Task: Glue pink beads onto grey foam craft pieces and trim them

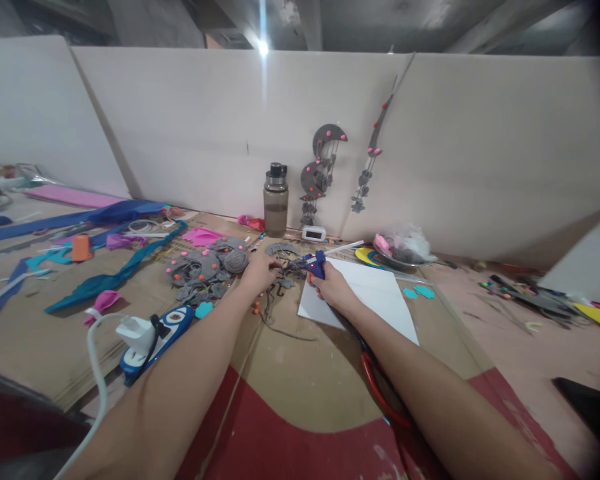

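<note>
In my right hand (336, 288) is a blue hot glue gun (317, 265), its nozzle pointing left and a white glue stick (347, 247) sticking out behind. My left hand (260, 272) is closed at the fingertips, close to the nozzle; what they hold is too small to make out. Around the fingertips lie grey felt pieces (281, 250), and a grey cord (287, 333) trails across the cardboard. Left of my left hand is a pile of grey felt shapes (193, 268) with pink and orange dots, beside a ball of grey yarn (236, 261).
White paper (380, 300) lies under my right hand, and red-handled scissors (377, 390) under that forearm. A power strip (177, 323) with a white plug sits at left. Behind stand a bottle (276, 207) and a small digital display (313, 233). Felt moon hangings (330, 137) hang on the board.
</note>
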Action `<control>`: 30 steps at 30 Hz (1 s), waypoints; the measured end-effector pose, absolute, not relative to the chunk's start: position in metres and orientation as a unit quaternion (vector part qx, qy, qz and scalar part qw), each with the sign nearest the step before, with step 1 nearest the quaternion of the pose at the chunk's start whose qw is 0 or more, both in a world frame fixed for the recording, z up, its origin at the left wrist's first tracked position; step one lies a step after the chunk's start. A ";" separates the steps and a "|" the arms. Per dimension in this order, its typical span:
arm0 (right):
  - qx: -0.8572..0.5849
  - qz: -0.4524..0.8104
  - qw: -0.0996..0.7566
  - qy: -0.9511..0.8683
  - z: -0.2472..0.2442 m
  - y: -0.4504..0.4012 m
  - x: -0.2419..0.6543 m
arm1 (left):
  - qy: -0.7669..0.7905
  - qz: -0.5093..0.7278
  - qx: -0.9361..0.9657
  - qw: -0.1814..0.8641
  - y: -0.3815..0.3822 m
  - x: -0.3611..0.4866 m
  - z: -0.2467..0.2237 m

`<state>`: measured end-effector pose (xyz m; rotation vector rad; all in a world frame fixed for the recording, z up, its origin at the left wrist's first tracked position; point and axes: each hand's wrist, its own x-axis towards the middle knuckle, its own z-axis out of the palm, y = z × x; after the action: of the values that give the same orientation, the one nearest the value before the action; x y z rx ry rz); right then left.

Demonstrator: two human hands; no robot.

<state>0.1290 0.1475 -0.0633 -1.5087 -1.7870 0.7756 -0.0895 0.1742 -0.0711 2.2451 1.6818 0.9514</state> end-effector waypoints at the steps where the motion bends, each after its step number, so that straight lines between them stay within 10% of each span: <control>1: -0.578 0.296 0.331 -0.684 -0.063 0.147 0.129 | 0.566 0.318 0.756 0.083 0.174 -0.090 -0.071; 30: -0.583 0.300 0.323 -0.683 -0.057 0.144 0.128 | 0.557 0.312 0.768 0.050 0.176 -0.090 -0.073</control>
<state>0.1283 0.1438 -0.0568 -1.5291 -1.7922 0.7866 -0.0902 0.1755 -0.0734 2.3390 1.6950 0.9512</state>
